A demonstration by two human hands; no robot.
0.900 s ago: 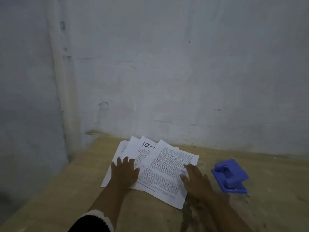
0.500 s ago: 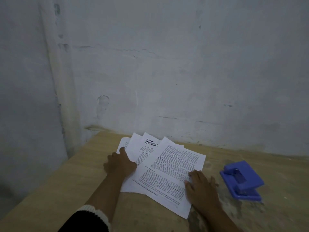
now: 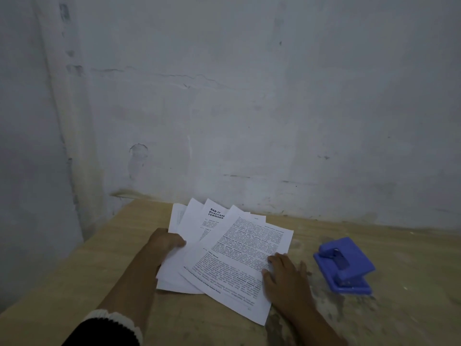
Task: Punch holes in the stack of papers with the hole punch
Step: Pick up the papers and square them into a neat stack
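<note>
1. Gripping the left edge of the fanned papers (image 3: 224, 250): left hand (image 3: 163, 245), thumb on top, fingers curled beneath, that side lifted slightly.
2. Pressing flat, fingers spread, not closed on anything: right hand (image 3: 287, 283), on the top sheet's right margin and partly on the wooden table (image 3: 74, 270).
3. Splayed, not squared: several printed sheets, one headed "BAB IV", lying near the table's far edge.
4. Sitting apart to the right of the papers, untouched: blue hole punch (image 3: 345, 264), with the right hand between it and the sheets.
5. Close behind the table: stained white wall (image 3: 249, 108).
6. Low in the frame: dark sleeve (image 3: 107, 330) with pale cuff.
</note>
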